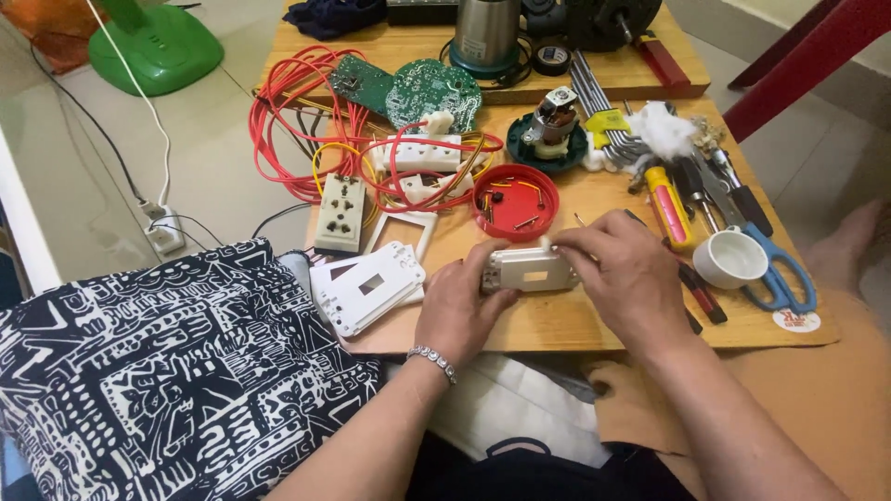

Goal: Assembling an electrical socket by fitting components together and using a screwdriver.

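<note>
A small beige switch module (527, 270) with a rectangular window lies on the wooden table (575, 325). My left hand (461, 304) grips its left end, a beaded bracelet on that wrist. My right hand (624, 274) covers the module's right end, fingertips pinching at its top edge. Just behind the module sits a red round lid (516, 201) holding small screws and bits of wire.
White face plates (367, 286) lie left of my hands, a beige socket (340, 212) and tangled red wires (306, 111) behind them. Green circuit boards (418, 90), a small motor (553, 125), screwdrivers (670, 204), a white cup (729, 257) and blue scissors (784, 274) crowd the right. A patterned cushion (158, 371) lies left.
</note>
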